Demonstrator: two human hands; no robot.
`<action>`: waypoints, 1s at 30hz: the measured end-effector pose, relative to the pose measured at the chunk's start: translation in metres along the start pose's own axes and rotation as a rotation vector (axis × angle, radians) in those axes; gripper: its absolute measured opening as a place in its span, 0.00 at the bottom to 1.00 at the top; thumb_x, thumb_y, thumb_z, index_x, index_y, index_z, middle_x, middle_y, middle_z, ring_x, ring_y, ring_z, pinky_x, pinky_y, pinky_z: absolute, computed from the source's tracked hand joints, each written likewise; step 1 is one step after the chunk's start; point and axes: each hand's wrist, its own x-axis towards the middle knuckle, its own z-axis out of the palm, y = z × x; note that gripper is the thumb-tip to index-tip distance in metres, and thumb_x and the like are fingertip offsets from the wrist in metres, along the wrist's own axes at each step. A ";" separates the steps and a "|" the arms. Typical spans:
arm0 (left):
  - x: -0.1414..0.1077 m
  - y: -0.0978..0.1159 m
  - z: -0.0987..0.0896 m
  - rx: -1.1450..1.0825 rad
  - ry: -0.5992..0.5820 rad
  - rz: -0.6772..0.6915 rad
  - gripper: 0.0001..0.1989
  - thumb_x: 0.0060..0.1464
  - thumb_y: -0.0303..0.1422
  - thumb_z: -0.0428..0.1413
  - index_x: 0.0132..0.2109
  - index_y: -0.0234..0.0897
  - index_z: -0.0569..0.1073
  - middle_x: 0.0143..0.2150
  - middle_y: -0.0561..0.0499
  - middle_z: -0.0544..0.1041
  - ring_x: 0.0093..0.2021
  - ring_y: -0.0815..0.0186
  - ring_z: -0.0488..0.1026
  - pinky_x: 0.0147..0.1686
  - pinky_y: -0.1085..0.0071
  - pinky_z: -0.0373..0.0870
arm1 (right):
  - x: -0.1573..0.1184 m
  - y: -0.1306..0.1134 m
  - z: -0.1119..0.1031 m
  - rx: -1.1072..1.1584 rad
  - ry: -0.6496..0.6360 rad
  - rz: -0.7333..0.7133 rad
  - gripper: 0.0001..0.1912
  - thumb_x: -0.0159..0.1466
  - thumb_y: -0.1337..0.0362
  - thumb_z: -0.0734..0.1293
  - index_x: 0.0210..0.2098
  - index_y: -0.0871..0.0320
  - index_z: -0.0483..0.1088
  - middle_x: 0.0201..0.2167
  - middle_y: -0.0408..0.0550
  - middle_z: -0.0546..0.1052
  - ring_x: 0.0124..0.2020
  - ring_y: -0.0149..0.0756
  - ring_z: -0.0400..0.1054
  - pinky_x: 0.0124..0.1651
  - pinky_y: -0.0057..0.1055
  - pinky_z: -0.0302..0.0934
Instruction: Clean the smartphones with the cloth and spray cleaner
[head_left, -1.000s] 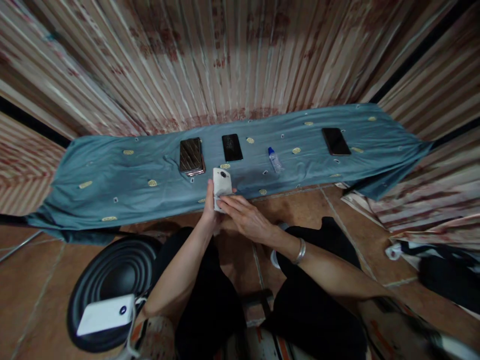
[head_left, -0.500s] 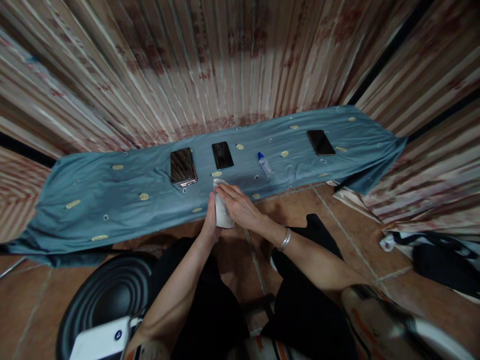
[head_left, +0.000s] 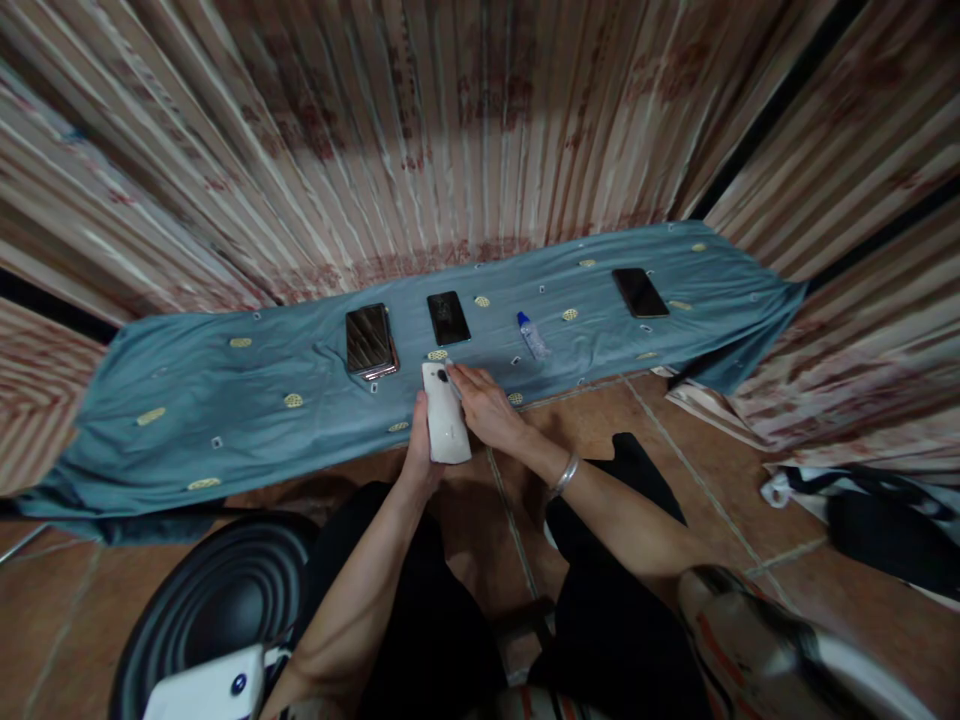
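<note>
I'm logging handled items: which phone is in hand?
The glossy white rectangular phone, held in the left hand, with the right hand at its upper end. The dark-faced rectangular phones lie instead on the blue-green patterned cloth.

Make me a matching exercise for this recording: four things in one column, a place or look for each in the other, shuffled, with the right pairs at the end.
Things:
1. white phone
2. small bottle
3. stack of dark devices
4. silver bracelet

Place or look:
A. clear body with a blue cap
B. around the wrist of the right hand
C. held in the left hand
D. on the blue cloth, nearest its left end

Pairs: 1-C, 2-A, 3-D, 4-B
</note>
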 end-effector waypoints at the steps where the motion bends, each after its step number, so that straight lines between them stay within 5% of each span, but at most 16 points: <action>1: 0.001 0.001 -0.001 0.001 -0.006 0.008 0.21 0.67 0.41 0.45 0.55 0.33 0.74 0.43 0.46 0.83 0.48 0.60 0.80 0.50 0.69 0.75 | 0.000 0.000 0.001 0.009 -0.005 0.008 0.28 0.65 0.77 0.54 0.65 0.69 0.61 0.63 0.66 0.68 0.64 0.46 0.61 0.65 0.50 0.60; 13: 0.002 0.014 -0.009 -0.025 0.001 0.010 0.23 0.65 0.43 0.46 0.57 0.33 0.74 0.44 0.45 0.83 0.49 0.61 0.79 0.53 0.70 0.73 | -0.015 -0.016 0.006 0.009 -0.058 -0.033 0.28 0.68 0.76 0.54 0.66 0.65 0.60 0.65 0.63 0.66 0.67 0.44 0.58 0.68 0.48 0.58; 30: -0.001 -0.005 -0.009 -0.038 -0.085 -0.033 0.21 0.66 0.42 0.45 0.58 0.38 0.73 0.51 0.48 0.81 0.59 0.63 0.73 0.57 0.72 0.71 | -0.023 -0.028 0.005 -0.016 -0.005 -0.096 0.26 0.69 0.73 0.55 0.67 0.62 0.60 0.64 0.60 0.67 0.67 0.44 0.57 0.69 0.49 0.56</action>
